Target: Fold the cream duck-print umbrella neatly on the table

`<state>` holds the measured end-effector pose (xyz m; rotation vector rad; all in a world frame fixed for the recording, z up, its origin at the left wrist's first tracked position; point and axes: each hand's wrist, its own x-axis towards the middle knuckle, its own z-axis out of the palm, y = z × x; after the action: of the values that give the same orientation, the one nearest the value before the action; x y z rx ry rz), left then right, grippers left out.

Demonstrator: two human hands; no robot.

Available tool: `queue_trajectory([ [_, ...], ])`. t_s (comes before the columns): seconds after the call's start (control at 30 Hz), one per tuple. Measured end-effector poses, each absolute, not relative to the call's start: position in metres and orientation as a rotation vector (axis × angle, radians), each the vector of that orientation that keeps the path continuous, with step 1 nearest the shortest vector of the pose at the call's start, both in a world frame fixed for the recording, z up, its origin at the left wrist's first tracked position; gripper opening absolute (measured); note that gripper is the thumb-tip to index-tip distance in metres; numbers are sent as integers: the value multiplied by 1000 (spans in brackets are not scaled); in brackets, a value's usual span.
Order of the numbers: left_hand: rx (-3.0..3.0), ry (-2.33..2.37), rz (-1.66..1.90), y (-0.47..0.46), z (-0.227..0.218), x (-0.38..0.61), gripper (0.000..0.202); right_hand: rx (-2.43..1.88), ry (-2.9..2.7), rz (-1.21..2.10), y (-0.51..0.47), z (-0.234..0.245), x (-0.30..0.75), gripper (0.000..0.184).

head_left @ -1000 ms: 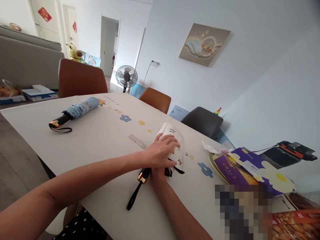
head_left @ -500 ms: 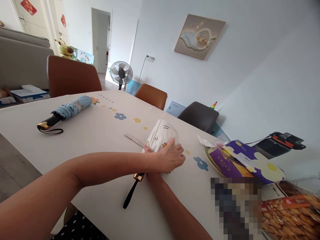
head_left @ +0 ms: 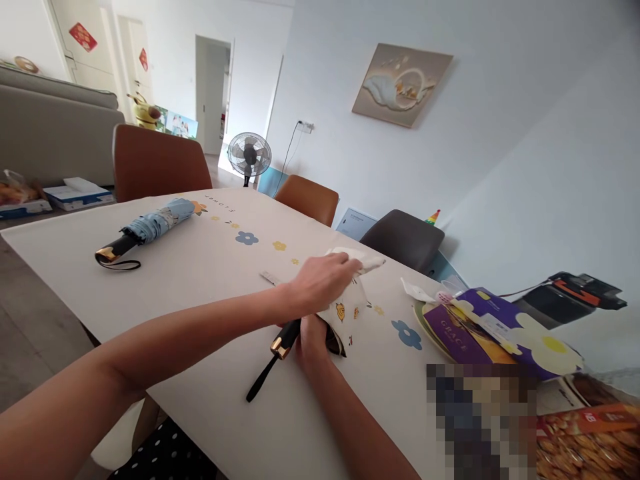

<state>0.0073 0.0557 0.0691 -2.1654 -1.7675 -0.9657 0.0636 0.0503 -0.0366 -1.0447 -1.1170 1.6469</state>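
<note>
A white folding umbrella [head_left: 350, 307] with small cartoon prints lies on the table [head_left: 210, 280] in front of me, its black handle with a gold ring and black wrist strap pointing toward me. My left hand [head_left: 320, 283] reaches across and pinches a fold of the white canopy cloth, lifting it up. My right hand [head_left: 310, 340] sits under my left forearm, fingers curled around the umbrella near its handle end. A clear ruler [head_left: 273, 275] lies just beyond, partly hidden by my left hand.
A blue folded umbrella [head_left: 150, 227] with black handle lies at the table's far left. A purple box [head_left: 480, 327] on a plate and snack packs sit at the right. Brown chairs [head_left: 160, 163] and a dark chair [head_left: 403, 240] ring the table; a fan [head_left: 249, 155] stands behind.
My left hand went from pressing flat on the white canopy to pinching a fold and lifting it. The bundle has loosened and the handle shifted slightly.
</note>
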Motion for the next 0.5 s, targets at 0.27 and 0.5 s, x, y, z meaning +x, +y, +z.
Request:
queue_trajectory([
  [0.27,-1708,-2185,-2083,20,48,-55,22,-1105,-1119,1757,43,-19,68,24],
  [0.5,-1567,-2290,-2260,19,36,-70,18,-1149,-1110,1758,45,-24,67,25],
])
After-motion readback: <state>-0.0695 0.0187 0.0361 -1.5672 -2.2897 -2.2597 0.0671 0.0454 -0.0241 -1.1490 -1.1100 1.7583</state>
